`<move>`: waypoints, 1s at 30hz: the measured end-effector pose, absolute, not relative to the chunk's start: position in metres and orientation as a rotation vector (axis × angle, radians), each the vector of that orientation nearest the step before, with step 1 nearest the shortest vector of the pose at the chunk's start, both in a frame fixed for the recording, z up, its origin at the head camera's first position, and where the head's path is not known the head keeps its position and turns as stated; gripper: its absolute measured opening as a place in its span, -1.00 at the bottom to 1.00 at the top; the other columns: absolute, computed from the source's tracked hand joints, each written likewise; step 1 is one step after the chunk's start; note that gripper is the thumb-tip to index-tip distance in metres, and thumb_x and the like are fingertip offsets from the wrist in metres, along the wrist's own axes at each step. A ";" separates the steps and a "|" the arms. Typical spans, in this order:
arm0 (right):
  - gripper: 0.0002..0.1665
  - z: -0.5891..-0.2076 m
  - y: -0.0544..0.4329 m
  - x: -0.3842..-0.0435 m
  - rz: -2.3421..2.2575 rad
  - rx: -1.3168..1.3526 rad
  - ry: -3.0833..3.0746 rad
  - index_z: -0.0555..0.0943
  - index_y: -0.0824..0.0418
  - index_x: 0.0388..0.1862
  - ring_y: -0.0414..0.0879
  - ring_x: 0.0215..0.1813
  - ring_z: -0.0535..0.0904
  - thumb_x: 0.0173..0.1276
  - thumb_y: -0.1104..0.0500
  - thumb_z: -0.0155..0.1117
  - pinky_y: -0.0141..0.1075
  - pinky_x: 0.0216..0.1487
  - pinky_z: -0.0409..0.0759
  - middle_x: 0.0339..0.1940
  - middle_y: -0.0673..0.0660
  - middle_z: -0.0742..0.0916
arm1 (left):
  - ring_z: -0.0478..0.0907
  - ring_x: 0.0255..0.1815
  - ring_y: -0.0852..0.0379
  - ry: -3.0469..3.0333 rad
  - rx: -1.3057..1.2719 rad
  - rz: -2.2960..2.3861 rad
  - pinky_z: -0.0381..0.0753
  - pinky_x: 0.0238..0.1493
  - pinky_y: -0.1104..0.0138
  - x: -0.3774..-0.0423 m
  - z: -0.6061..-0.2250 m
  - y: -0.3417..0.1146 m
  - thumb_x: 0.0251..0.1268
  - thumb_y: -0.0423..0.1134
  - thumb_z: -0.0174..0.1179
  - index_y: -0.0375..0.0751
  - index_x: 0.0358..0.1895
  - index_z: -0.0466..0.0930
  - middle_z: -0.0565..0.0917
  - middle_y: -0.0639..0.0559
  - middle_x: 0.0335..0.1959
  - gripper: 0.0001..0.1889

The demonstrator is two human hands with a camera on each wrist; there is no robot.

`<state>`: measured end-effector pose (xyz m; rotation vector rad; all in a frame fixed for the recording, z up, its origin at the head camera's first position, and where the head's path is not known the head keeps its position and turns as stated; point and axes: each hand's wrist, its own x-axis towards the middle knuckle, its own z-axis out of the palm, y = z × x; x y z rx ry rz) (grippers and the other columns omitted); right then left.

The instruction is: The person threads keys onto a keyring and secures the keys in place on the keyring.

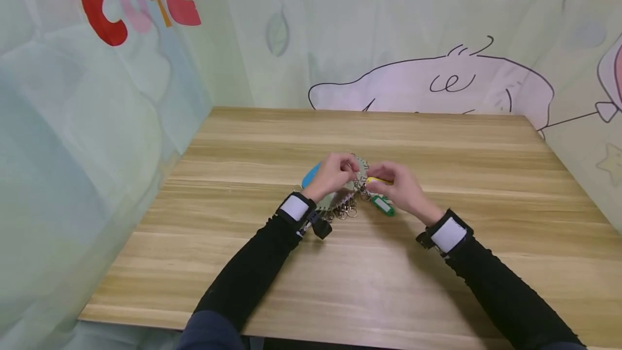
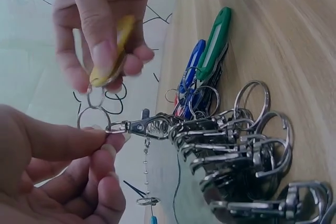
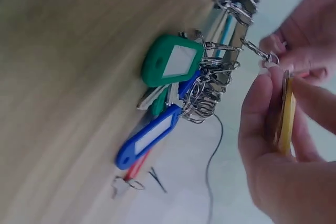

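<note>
A yellow key tag (image 2: 122, 43) is pinched between the thumb and fingers of my right hand (image 1: 402, 187), with a key lying flat along it in the right wrist view. A small wire loop joins the tag to a metal key ring (image 2: 93, 107). My left hand (image 1: 333, 175) pinches that ring where it meets a snap clasp (image 2: 137, 127). This clasp hangs from the edge of a metal plate (image 3: 231, 51) lined with several other clasps and rings. Green (image 3: 173, 61) and blue (image 3: 149, 136) key tags with keys hang from neighbouring clasps.
Under the hands is a wood-grain table (image 1: 233, 220). A blue piece (image 1: 311, 175) shows beside the left hand at the plate. A bead chain (image 2: 146, 163) dangles below the clasps in the left wrist view. A printed cloth (image 1: 243, 31) hangs behind and at the sides.
</note>
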<state>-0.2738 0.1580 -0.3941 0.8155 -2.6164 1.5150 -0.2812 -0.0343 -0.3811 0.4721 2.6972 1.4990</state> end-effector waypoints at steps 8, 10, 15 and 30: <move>-0.54 -0.390 0.171 -0.282 1.858 0.479 -2.681 0.42 0.43 0.14 -0.10 -0.42 0.68 0.32 0.27 0.27 -0.19 -0.30 0.70 -0.25 0.29 0.73 | 0.54 -0.45 0.19 2.759 0.525 1.428 0.45 -0.41 0.49 -0.281 -0.382 -0.031 0.15 -0.47 0.20 -0.36 -0.26 0.64 0.69 -0.12 -0.42 -0.89; -0.51 -0.389 0.172 -0.283 1.899 0.453 -2.662 0.39 0.43 0.17 -0.15 -0.45 0.66 0.32 0.28 0.26 -0.22 -0.33 0.69 -0.36 0.17 0.73 | 0.53 -0.45 0.19 2.770 0.534 1.409 0.43 -0.41 0.50 -0.281 -0.382 -0.030 0.16 -0.46 0.20 -0.36 -0.26 0.64 0.69 -0.12 -0.43 -0.90; -0.50 -0.388 0.172 -0.285 1.914 0.407 -2.635 0.36 0.39 0.19 -0.26 -0.52 0.59 0.33 0.27 0.26 -0.33 -0.42 0.64 -0.45 0.06 0.72 | 0.59 -0.41 0.13 2.766 0.582 1.364 0.48 -0.38 0.49 -0.281 -0.380 -0.029 0.20 -0.45 0.19 -0.35 -0.22 0.62 0.70 -0.13 -0.39 -0.89; -0.75 -0.400 0.185 -0.296 1.333 0.474 -2.852 0.58 0.42 -0.13 -0.03 -0.43 0.65 0.32 0.24 0.26 -0.38 -0.47 0.59 -0.31 0.36 0.73 | 0.27 0.10 -0.03 2.991 0.908 -0.053 0.37 0.06 0.12 -0.258 -0.383 -0.016 0.29 -0.28 0.08 0.01 -0.29 0.70 0.48 -0.08 0.02 -0.81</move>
